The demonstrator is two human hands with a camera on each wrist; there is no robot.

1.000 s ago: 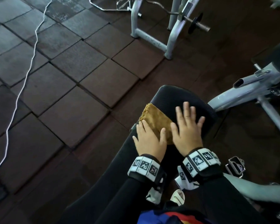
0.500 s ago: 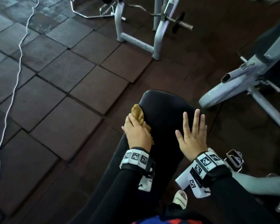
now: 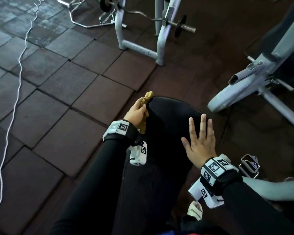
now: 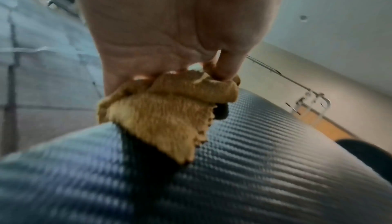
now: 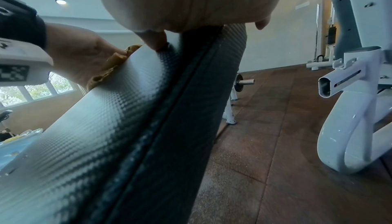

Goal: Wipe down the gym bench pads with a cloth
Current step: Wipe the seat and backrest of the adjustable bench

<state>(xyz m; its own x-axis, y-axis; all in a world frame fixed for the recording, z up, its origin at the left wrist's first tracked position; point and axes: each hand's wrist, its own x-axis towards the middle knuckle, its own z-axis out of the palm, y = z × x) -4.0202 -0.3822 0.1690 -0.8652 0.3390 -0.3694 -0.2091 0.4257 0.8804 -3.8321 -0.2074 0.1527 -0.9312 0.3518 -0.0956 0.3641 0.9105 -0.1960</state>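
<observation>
Left hand (image 3: 136,114) fingers clutch cloth (image 4: 167,115); right hand (image 3: 199,146) fingers splayed on pad (image 3: 168,116).

The cloth (image 3: 145,99) is mustard yellow with a fuzzy nap. The bench (image 3: 170,116) pad is black with a fine woven, carbon-fibre-like pattern. The floor (image 3: 85,99) is reddish-brown and grey square tiles. The rack frame (image 3: 139,48) is pale grey-white, the cord (image 3: 19,73) white. The wrist bands (image 3: 215,168) carry black-and-white square markers.

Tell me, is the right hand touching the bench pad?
Touching. In the right wrist view, the right hand lies on the bench pad, a fingertip pressing its textured top. The head view agrees.
</observation>
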